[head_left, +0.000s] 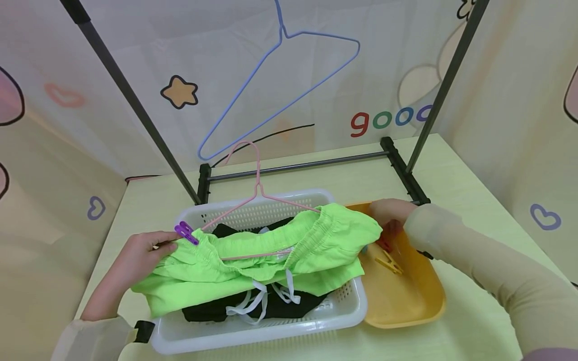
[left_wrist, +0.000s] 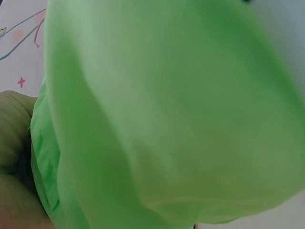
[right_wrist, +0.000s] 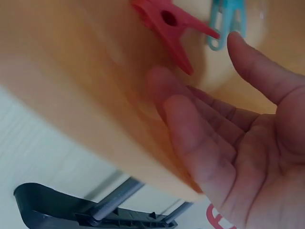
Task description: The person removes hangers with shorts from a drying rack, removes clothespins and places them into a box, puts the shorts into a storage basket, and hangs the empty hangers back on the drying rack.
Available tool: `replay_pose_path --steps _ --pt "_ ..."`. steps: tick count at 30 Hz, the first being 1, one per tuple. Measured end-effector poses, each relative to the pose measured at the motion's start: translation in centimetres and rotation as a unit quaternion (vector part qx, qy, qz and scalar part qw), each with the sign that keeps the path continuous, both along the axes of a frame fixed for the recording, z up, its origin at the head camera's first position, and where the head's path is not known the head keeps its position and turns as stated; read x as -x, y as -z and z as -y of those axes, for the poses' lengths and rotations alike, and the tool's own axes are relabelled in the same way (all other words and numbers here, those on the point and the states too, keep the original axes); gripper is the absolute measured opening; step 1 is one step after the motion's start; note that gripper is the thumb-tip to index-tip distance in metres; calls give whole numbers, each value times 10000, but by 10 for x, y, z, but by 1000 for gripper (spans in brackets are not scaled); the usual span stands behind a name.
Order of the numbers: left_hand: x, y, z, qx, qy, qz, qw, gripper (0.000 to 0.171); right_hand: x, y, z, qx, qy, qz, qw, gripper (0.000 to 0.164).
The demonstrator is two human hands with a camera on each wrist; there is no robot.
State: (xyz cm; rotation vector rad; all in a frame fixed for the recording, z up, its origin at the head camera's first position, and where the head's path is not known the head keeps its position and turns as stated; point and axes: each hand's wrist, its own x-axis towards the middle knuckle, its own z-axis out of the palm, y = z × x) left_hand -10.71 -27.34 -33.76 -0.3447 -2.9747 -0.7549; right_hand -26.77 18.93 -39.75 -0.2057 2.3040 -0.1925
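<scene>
Bright green shorts [head_left: 253, 250] with white drawstrings hang on a pink hanger [head_left: 258, 188] over a white basket [head_left: 356, 311]. My left hand [head_left: 143, 254] pinches the waistband's left end, beside a purple clothespin [head_left: 186, 232] clipped there. The shorts fill most of the left wrist view. Inside an orange basin [head_left: 424, 316], my right hand [right_wrist: 248, 148] has thumb and fingers apart. Its fingertips are close to a red clothespin [right_wrist: 174, 28], and a teal clothespin [right_wrist: 228, 19] lies beyond the thumb. A yellow clothespin [head_left: 389, 261] is also in the basin.
Behind the basket stands a dark metal rack, with a lower bar [head_left: 298, 168] and slanting posts [head_left: 135, 105]. A blue hanger [head_left: 275, 115] hangs above. Black clothing [head_left: 203, 312] lies in the basket under the shorts. Printed curtains surround the table [head_left: 456, 180].
</scene>
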Motion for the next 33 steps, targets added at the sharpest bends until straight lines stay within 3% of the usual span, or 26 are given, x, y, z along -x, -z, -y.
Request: replay_pose_path --steps 5,13,22,33 --pt "0 -1 -1 -12 13 -24 10000 19 0 -9 -4 255 201 126 9994 21" --pt "0 -2 -1 2 18 -9 10000 19 -4 -39 -2 723 -23 107 9973 26" --pt "-1 -4 -1 -23 -1 33 10000 20 -14 -84 10 1247 -460 -565 9895 28" --pt "0 -5 -1 -39 -68 88 9999 21 -24 -112 24 1960 -562 -840 9754 23"
